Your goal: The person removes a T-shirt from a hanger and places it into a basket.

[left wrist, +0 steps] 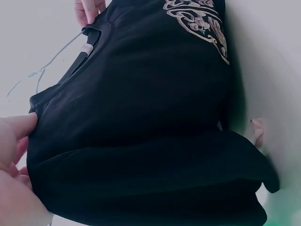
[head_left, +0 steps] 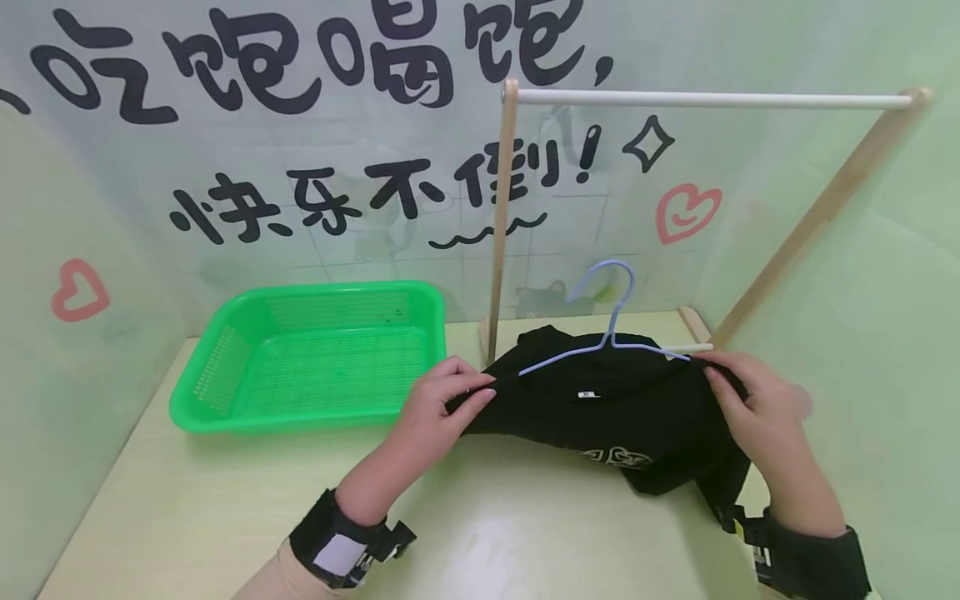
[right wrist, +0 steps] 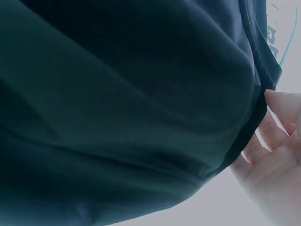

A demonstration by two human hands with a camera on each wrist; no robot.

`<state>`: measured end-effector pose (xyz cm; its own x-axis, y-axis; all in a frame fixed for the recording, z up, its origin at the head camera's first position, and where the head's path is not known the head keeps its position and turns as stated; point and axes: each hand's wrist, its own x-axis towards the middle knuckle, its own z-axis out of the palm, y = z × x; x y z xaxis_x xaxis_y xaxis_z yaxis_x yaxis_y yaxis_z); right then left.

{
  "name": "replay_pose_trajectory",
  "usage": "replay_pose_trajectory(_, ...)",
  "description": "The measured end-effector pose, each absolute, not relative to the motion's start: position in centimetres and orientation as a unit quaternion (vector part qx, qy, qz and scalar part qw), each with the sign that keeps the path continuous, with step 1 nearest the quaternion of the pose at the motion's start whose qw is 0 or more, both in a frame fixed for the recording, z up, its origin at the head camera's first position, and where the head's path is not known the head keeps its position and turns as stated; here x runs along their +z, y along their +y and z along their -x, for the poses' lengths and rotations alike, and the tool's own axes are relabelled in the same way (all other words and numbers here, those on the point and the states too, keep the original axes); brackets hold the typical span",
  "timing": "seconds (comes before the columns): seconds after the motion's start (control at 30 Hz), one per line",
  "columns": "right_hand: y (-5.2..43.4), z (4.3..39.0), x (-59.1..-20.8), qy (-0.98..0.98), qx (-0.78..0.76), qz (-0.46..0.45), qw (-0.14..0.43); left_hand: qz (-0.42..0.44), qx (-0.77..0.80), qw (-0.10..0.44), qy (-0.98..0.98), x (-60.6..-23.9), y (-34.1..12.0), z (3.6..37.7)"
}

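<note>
A black T-shirt (head_left: 600,417) with a pale printed design hangs between both hands above the table. Inside its neck sits a light blue hanger (head_left: 562,358), its hook rising out of the collar. My left hand (head_left: 446,396) pinches one shoulder of the shirt between thumb and fingers. At the opposite shoulder my right hand (head_left: 757,408) pinches the cloth near the hanger's end. The left wrist view shows the collar and print of the shirt (left wrist: 131,94), with the hanger (left wrist: 56,54) coming out of the neck. Cloth hides both ends of the hanger.
On the left of the table (head_left: 247,508) stands a green plastic basket (head_left: 307,421). A wooden rack with a white rail (head_left: 712,99) rises behind the shirt on the right. Walls with lettering close off the back and sides.
</note>
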<state>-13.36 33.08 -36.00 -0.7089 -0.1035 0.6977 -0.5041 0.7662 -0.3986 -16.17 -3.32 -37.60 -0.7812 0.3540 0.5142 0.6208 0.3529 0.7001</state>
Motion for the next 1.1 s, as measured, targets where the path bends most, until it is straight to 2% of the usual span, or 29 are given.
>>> replay_pose_trajectory(0.3,30.7,13.9,-37.0,-0.871,0.315,-0.206,0.317,0.300,-0.484,0.158,-0.807,-39.4,-4.3,15.2)
replay_pose_trajectory(0.4,29.2,13.7,-37.1,-0.871,0.326,-0.226,0.288,0.308,-0.472,0.163,-0.810,-39.9,-4.2,14.9)
replay_pose_trajectory(0.57,26.8,12.9,-37.2,-0.886,0.346,-0.213,0.225,0.317,-0.462,0.159,-0.813,-40.5,-4.0,14.4)
replay_pose_trajectory(0.83,25.1,13.3,-38.1,-0.840,0.413,-0.251,0.245,0.296,-0.467,0.124,-0.824,-41.1,-3.7,13.9)
replay_pose_trajectory(1.1,23.7,12.9,-37.4,-0.838,0.459,-0.202,0.214,0.298,-0.461,0.128,-0.826,-41.3,-3.6,13.8)
